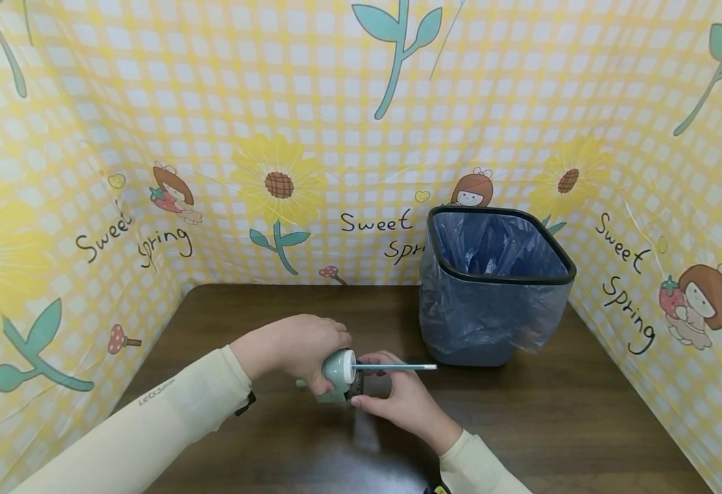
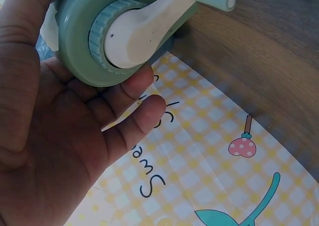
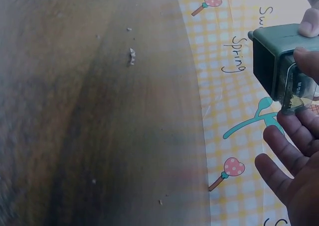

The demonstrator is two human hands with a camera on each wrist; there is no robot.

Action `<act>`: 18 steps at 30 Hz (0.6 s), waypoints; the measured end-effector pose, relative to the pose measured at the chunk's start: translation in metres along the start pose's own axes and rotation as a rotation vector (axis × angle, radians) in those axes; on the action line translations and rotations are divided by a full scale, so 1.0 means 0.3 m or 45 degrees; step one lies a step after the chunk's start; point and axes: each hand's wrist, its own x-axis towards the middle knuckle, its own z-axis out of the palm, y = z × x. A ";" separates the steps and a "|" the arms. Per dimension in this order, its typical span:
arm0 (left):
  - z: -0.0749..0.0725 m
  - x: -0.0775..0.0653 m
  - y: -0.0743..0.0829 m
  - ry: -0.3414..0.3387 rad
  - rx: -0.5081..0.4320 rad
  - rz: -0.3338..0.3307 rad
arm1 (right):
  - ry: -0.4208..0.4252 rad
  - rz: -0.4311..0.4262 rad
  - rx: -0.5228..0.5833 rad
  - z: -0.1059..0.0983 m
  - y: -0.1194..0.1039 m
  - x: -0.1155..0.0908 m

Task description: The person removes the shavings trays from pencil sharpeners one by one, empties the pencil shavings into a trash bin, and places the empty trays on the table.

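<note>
A green crank pencil sharpener [image 1: 337,370] is tipped on its side above the table, gripped from above by my left hand [image 1: 299,346]. A light blue pencil [image 1: 398,367] sticks out of its white front ring toward the right. The white crank arm [image 2: 144,31] with its green knob shows in the left wrist view. With thumb and forefinger my right hand [image 1: 416,405] pinches the clear shavings drawer [image 3: 298,89] at the sharpener's open end. Dark and yellowish bits lie inside the drawer. Its other fingers are spread below.
Behind and to the right stands a waste bin [image 1: 499,280] with a black rim and a clear bag liner. Small pale shavings [image 3: 132,56] lie scattered on the brown wooden table [image 1: 262,439]. A yellow checked cloth [image 1: 348,137] covers the walls around it.
</note>
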 end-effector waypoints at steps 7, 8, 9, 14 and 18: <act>0.003 -0.001 -0.004 0.012 -0.010 -0.002 | 0.001 -0.014 -0.015 0.001 0.000 0.002; 0.003 -0.001 -0.004 0.014 -0.010 -0.003 | 0.001 -0.014 -0.014 0.000 -0.002 0.002; 0.004 -0.001 -0.005 0.017 -0.012 -0.004 | 0.002 -0.015 -0.014 0.000 -0.003 0.002; 0.007 -0.001 -0.007 0.018 -0.032 -0.013 | 0.005 -0.025 -0.028 -0.001 -0.008 0.002; 0.009 -0.001 -0.009 0.021 -0.032 -0.019 | 0.005 -0.023 -0.030 -0.001 -0.011 0.001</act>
